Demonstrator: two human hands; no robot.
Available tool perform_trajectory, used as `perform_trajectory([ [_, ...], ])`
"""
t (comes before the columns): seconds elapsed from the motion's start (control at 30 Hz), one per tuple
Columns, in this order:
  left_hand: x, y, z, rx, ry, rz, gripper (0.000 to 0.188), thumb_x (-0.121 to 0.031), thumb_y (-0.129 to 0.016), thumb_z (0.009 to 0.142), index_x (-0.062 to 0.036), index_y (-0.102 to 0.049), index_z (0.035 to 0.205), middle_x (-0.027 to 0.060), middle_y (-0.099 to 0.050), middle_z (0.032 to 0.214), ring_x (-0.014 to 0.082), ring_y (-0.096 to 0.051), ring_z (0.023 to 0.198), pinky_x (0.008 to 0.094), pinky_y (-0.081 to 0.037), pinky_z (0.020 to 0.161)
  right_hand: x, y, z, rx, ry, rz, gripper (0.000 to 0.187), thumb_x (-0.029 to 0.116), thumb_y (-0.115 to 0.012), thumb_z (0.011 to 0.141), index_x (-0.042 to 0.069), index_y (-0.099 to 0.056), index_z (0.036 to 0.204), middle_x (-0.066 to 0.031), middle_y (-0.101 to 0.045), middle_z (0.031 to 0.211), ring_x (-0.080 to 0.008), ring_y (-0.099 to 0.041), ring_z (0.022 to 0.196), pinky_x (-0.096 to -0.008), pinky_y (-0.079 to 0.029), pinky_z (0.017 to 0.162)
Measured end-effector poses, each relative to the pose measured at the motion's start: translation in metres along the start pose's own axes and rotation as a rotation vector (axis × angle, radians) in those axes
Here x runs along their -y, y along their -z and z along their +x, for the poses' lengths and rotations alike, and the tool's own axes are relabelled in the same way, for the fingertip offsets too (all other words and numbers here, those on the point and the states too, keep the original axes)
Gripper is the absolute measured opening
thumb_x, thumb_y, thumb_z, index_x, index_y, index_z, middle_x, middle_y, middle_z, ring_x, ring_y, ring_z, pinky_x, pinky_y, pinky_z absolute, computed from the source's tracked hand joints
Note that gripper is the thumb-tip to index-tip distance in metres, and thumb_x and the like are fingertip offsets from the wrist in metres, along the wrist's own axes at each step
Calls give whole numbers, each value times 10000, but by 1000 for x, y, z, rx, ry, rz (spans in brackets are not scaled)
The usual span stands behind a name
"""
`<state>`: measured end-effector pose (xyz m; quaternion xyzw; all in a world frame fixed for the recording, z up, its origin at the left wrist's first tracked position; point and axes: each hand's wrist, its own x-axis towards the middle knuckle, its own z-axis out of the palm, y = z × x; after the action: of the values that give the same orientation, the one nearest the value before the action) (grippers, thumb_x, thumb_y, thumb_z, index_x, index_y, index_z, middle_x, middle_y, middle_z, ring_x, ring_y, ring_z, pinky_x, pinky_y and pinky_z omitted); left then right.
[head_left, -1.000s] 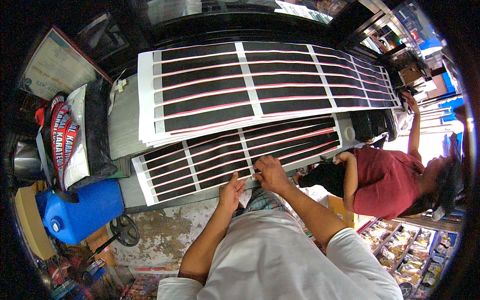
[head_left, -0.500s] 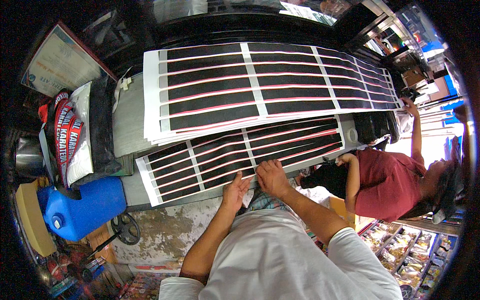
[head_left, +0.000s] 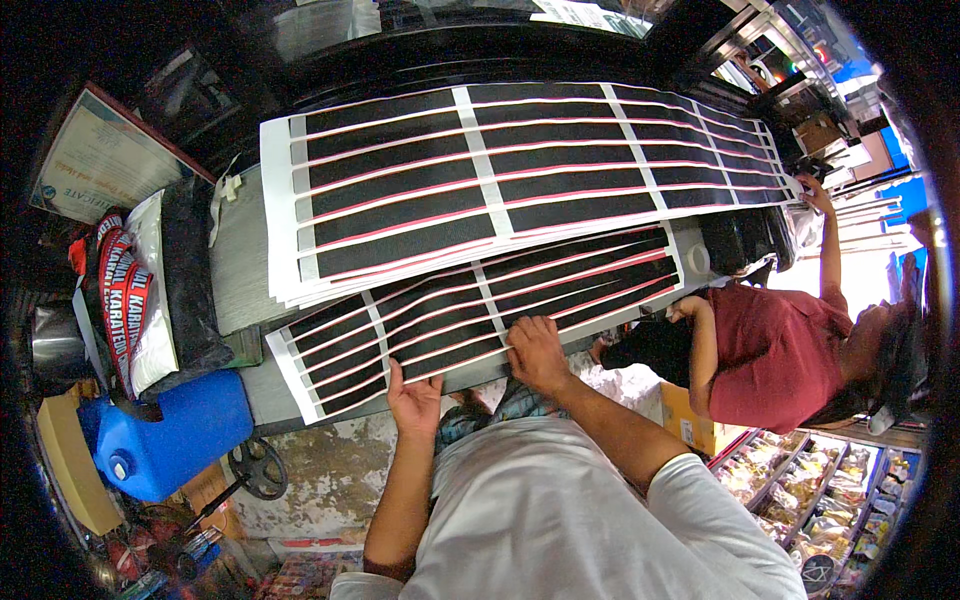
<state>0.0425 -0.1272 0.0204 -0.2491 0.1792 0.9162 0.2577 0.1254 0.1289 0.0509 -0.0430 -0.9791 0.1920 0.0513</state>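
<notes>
A smaller printed sheet (head_left: 440, 325) with black bands, white gaps and thin red lines lies on the grey table in front of me. My left hand (head_left: 414, 402), palm turned up, grips its near edge; the thumb shows at the edge and some fingertips are hidden. Beside that hand the sheet buckles in a soft wave. Farther right, my right hand (head_left: 538, 352) has its fingers curled over the same near edge. A larger stack of similarly printed sheets (head_left: 400, 190) overlaps the far side of the smaller one.
At right a person in a maroon shirt (head_left: 765, 355) reaches a hand to the stack's far end. On the left are a blue jerrycan (head_left: 190, 430), a bag with a red lettered band (head_left: 140, 300) and a framed certificate (head_left: 100, 165). A tape roll (head_left: 697, 260) lies on the table (head_left: 238, 260).
My left hand has slid left along the sheet's near edge, away from the right hand. The sheet now ripples more near it. My right hand keeps its place on the edge.
</notes>
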Motion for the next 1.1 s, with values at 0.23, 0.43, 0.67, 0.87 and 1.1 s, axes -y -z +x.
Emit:
perform_trajectory([
  [0.23, 55, 4, 33, -8, 105, 146, 470, -332, -725, 1090, -53, -607, 1449, 119, -715, 1426, 280, -682, 1326, 468, -557, 1157, 6, 3, 2, 15, 18, 90, 346, 84, -727, 828, 62, -657, 1165, -171, -641, 1231, -409, -603, 1203, -558, -448, 1065],
  [0.43, 52, -20, 16, -148, 111, 241, 464, -361, -726, 1088, -46, -627, 1414, 118, -726, 1403, 273, -720, 1258, 450, -599, 1103, -6, 19, 23, 79, 58, 275, 613, 32, -595, 868, 6, -587, 1480, -255, -590, 1542, -454, -536, 1460, -567, -387, 1251],
  [0.67, 52, -38, 5, -178, 137, 248, 401, -348, -736, 1089, -58, -662, 1356, 76, -757, 1327, 211, -738, 1194, 427, -587, 1100, -29, 3, 92, 156, -38, 150, 548, 108, -584, 1009, -3, -547, 1545, -295, -563, 1581, -459, -534, 1486, -582, -393, 1262],
  [0.87, 54, -36, 4, -288, 150, 306, 427, -399, -798, 1040, -38, -672, 1229, 68, -769, 1117, 178, -749, 1023, 444, -592, 1084, -23, -11, 96, 147, -37, 21, 581, 172, -564, 1017, 16, -550, 1576, -244, -583, 1592, -425, -514, 1514, -593, -368, 1282],
  [1.1, 59, -44, -10, -185, 94, 386, 505, -419, -772, 1055, -90, -637, 1413, 69, -733, 1318, 224, -731, 1161, 509, -568, 1131, -31, -19, 95, 45, 5, 22, 466, 155, -637, 959, -28, -639, 1388, -286, -652, 1409, -443, -594, 1379, -594, -446, 1191],
])
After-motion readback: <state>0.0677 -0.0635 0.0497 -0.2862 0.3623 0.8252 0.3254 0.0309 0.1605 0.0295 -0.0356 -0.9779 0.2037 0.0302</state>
